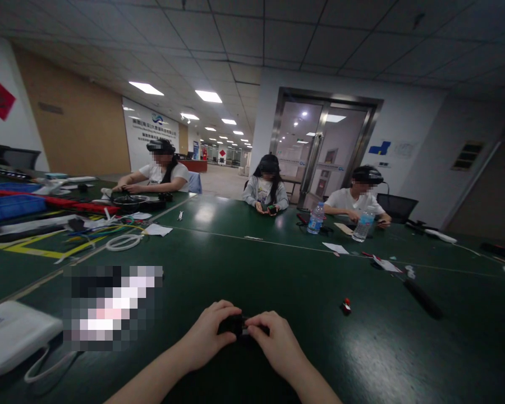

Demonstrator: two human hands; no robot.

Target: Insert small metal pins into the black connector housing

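My left hand is closed around a small dark object, with the thumb below it and the fingers over the top. Its exact kind is hard to make out, as the fingers cover much of it. My right hand meets it from the right, thumb and fingertips pinched together at the object's right end. Whatever sits in that pinch is too small and too covered to name. Both hands are just above the dark green table, close to its near side. Right of them lies a small red and black item.
Left of my hands are a white box with a cable and a blurred-out patch. Farther left lie blue trays and a coiled white cable. Two water bottles and a black-handled tool are rightward. Three people sit opposite.
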